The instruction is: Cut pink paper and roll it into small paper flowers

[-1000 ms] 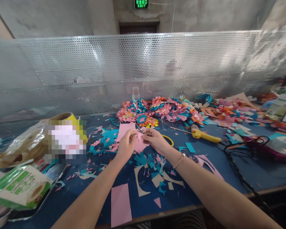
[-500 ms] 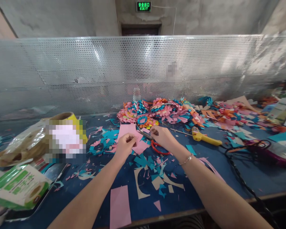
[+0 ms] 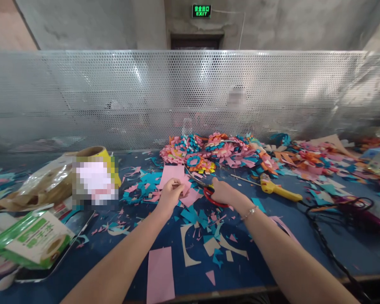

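My left hand (image 3: 170,195) pinches a folded piece of pink paper (image 3: 184,188) just above the blue table (image 3: 304,236). My right hand (image 3: 224,194) is wrapped round the red handles of a pair of scissors (image 3: 205,188), whose blades point up and left towards the pink paper. Under both hands lie pink sheets (image 3: 172,174) and several blue and tan paper scraps (image 3: 202,219).
A heap of pink, blue and orange paper flowers (image 3: 215,150) lies behind the hands, by a perforated metal screen (image 3: 145,97). A yellow glue gun (image 3: 277,190) with a black cord (image 3: 329,249) lies right. A tape roll (image 3: 93,154), bags and a green packet (image 3: 31,242) sit left. A pink strip (image 3: 160,274) lies near the front edge.
My right hand left the pink paper, took hold of the red-handled scissors and slid back along them to the handles. My left hand kept its pinch on the paper.
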### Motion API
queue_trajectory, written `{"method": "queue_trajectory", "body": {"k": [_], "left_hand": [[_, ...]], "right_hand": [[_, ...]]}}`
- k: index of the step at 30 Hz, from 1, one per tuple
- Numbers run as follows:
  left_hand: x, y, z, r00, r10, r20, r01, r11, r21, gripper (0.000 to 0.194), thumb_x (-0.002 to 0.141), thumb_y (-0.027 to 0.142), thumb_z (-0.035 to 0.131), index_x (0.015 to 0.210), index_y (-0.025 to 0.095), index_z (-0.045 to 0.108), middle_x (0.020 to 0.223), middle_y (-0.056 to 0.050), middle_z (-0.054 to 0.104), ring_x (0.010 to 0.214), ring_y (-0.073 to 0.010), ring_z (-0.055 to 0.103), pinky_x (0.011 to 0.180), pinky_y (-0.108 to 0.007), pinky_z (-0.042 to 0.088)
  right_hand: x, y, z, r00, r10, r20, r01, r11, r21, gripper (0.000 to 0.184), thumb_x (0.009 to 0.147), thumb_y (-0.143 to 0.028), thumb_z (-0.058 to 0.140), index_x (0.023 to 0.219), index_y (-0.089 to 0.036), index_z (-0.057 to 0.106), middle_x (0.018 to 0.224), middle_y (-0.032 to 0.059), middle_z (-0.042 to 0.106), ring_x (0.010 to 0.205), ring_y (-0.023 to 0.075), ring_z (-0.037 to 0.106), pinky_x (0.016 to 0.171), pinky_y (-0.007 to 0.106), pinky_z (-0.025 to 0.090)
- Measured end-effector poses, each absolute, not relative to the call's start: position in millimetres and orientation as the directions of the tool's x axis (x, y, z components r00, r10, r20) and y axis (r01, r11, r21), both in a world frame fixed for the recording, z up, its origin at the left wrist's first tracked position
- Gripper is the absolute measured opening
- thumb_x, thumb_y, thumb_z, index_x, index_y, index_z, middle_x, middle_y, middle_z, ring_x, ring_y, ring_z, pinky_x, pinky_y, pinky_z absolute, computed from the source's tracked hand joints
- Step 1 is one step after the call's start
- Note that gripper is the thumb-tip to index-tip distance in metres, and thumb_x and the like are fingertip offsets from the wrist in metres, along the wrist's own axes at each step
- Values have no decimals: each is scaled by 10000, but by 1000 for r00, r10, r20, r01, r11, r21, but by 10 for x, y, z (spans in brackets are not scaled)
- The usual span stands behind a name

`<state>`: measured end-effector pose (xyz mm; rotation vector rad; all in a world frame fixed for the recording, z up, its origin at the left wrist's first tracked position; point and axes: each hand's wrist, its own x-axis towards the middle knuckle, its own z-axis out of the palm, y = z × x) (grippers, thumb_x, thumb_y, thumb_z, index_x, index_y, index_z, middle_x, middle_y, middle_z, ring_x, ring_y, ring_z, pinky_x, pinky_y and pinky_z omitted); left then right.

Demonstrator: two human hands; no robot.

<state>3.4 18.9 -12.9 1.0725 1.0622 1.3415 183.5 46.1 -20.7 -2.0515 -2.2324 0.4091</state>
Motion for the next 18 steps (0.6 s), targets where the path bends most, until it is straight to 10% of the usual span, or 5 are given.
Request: {"method": "queue_trajectory", "body": {"k": [11, 18], "left_hand": [[-57, 269, -138, -107, 987, -118, -381, 69, 922, 243, 553, 122, 654, 768, 137, 542, 585, 0, 583, 522, -128, 611, 523, -235, 510], [-139, 324, -82, -155, 980, -127, -539, 24, 842, 243, 470, 63, 665, 660, 152, 541, 510, 28, 578, 483, -102, 582, 547, -227, 512]], "right_hand": [[1796, 374, -108, -135, 966, 218, 883, 218, -417, 325, 762, -363, 485, 997, -138, 485, 869, 128, 640, 761, 220, 602, 584, 250, 361], [1655, 275, -90, -282, 947, 155, 683, 312, -661, 438, 695, -461, 551, 1019, -177, 474, 824, 43, 608, 677, 149, 542, 596, 238, 383]]}}
